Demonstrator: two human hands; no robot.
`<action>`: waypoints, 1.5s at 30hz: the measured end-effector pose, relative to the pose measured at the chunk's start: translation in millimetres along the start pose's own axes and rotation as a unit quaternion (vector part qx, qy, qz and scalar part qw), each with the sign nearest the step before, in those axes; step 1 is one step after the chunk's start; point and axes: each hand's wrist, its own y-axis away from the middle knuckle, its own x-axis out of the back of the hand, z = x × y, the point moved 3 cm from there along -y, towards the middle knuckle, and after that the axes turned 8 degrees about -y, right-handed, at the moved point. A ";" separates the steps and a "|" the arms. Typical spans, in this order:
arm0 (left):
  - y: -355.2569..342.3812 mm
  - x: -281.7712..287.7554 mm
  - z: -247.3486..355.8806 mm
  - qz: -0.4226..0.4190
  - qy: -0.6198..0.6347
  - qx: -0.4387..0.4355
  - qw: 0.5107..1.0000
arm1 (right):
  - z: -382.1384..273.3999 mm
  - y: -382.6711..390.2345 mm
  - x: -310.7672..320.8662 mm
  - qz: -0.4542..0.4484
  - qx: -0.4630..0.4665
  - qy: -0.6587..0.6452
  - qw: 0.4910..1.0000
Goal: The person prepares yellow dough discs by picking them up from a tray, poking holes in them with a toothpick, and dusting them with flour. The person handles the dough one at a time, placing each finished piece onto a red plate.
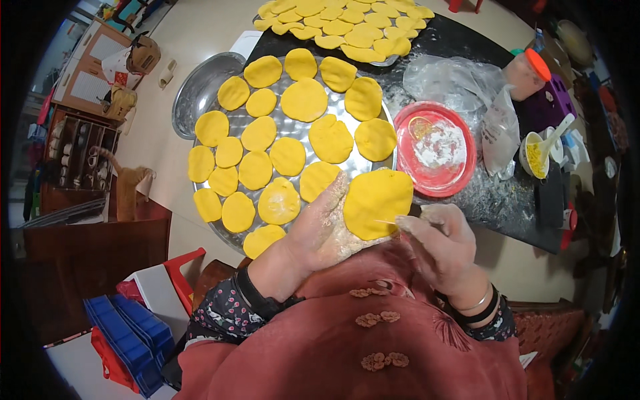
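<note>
A flat yellow dough round (pixel 379 200) rests on my floury left hand (pixel 327 230), tilted toward me, with the thumb along its left edge. My right hand (pixel 443 243) is at the round's lower right edge, its fingers pinched on a thin pale stick like a toothpick (pixel 385 221). The stick's tip lies over the dough; whether it pierces the surface I cannot tell. Just beyond my hands, several yellow dough rounds (pixel 304 100) lie on a large round metal tray (pixel 293 60). A red plate (pixel 435 190) with white flour stands to their right.
The black table (pixel 500 207) is dusted with flour. On it are plastic bags (pixel 453 77), an orange-lidded jar (pixel 523 73), a bowl with a spoon (pixel 535 155) and another dough-covered tray (pixel 347 23). A metal basin (pixel 200 97) sits by the tray. An orange cat (pixel 128 190) is at left.
</note>
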 end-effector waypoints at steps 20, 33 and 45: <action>0.3 -3.9 2.8 -0.003 -0.021 -0.036 0.999 | 0.5 -4.2 -16.3 -0.027 0.058 0.046 0.997; -1.8 -1.7 0.3 -0.015 -0.014 -0.021 1.000 | 3.5 -2.8 -19.0 0.000 0.044 0.022 0.999; -1.3 3.3 -1.9 0.010 -0.014 -0.014 1.000 | 0.6 -2.8 -15.0 -0.020 0.003 -0.004 1.000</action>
